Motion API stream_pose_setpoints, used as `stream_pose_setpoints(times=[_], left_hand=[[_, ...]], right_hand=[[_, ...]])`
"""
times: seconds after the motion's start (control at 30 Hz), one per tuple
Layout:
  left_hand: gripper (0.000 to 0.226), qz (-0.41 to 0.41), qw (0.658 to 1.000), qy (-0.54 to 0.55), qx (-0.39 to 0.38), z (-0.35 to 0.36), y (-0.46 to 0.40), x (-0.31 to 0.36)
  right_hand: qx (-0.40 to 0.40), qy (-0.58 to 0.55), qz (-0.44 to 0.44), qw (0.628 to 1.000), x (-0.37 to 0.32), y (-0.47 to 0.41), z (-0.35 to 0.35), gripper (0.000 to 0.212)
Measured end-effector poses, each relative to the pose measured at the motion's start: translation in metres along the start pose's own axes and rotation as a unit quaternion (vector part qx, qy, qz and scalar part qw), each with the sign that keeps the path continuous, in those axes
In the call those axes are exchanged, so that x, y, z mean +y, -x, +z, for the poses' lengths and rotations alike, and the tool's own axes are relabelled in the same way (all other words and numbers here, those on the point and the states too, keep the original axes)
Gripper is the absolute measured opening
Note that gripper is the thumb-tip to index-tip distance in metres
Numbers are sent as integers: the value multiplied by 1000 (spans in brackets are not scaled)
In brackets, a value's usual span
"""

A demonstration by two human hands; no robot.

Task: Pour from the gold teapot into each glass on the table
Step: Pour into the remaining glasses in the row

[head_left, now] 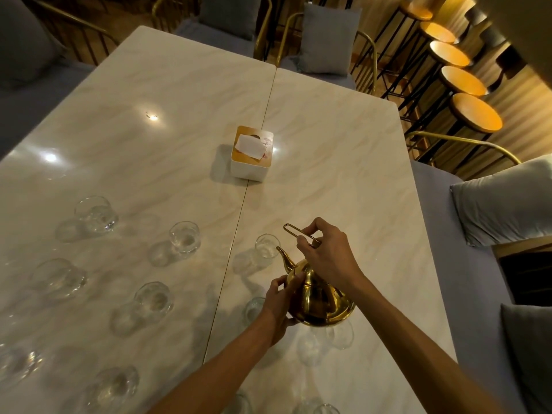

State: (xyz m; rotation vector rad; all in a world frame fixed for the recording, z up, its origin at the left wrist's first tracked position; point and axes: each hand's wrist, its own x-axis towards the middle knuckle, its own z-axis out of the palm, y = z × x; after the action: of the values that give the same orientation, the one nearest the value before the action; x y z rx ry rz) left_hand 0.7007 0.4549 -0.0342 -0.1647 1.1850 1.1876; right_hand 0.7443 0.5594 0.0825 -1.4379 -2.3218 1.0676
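Tipping the shiny gold metal teapot (321, 297) toward a small clear glass (266, 245).

My right hand (327, 253) fingers pinch its wire handle (300, 234); my left hand (279, 303) fingers press the body. Spout hangs just beside the glass, mid-table (343, 162); I judge more tilt is needed. Open room toward the far edge.

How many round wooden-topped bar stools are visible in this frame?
5, all in one row at upper right: nearest stool, second stool, third stool, fourth stool, farthest stool. More may lie beyond the frame's top.
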Motion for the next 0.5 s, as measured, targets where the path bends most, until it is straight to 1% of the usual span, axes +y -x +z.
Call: stream_pose_setpoints(times=[0.27,0.5], left_hand=[[63,-9,1000,1,-4,0,-3,-2],[65,-9,1000,3,-17,-1,-3,-4]], right_hand=[[-6,6,0,1000,3,-2,0,13],[-10,11,-2,1000,2,-1,-1,15]])
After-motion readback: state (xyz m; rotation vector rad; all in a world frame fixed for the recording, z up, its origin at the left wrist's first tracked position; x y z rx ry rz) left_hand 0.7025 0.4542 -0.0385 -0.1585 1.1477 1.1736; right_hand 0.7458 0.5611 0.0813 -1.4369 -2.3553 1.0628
